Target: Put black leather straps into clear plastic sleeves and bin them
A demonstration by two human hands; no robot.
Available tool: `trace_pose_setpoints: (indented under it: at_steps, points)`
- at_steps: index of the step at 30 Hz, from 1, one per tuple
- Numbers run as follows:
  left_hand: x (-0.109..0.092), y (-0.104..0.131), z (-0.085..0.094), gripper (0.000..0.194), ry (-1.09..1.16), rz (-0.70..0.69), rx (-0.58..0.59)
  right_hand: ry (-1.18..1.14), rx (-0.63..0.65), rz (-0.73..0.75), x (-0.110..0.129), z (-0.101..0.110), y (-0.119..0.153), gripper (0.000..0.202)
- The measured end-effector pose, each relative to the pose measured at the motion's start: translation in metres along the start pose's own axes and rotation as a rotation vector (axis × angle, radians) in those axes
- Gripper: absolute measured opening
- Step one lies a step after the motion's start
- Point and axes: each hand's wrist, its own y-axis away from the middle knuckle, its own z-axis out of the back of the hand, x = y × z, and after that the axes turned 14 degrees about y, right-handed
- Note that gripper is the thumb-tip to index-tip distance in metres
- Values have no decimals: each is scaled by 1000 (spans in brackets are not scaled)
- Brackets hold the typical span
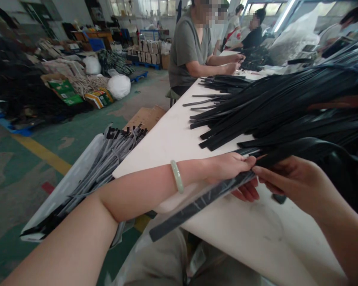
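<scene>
A flat black strip [197, 204] runs slantwise over the near table edge, its free end hanging above my lap. My left hand [231, 169] is closed on it, thumb on top and fingers curled beneath. Close by on the right, my right hand [289, 178] pinches the same strip between thumb and fingers. The hands almost touch, and what lies between the fingertips is too small to make out. Beyond them a thick heap of black strips [274, 99] covers the right side of the white table [164, 139]. A pale green bangle circles my left forearm.
Left of the table, a long white crate [65, 174] holds many grey strips [104, 159]. A cardboard box [146, 117] stands behind it. Across the table sits a person in a grey shirt [187, 47]; others work farther back. Piles of goods lie on the floor at far left.
</scene>
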Motion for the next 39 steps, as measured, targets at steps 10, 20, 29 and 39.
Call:
trace_pose_setpoints:
  at_steps: [10, 20, 29, 39]
  points:
    - [-4, 8, -3, 41, -25, 30, 40, -287, -353, -74, 2, 14, -5, 32]
    - [-7, 7, -8, 48, 108, -9, 26, -436, -165, -43, 18, -12, 2, 30]
    - [-10, 16, -12, 44, 2, 113, -68, -735, -439, -72, 10, 20, -20, 33]
    - [-15, 17, -17, 43, -19, 47, -185, -684, -159, 21, 12, 3, -23, 41]
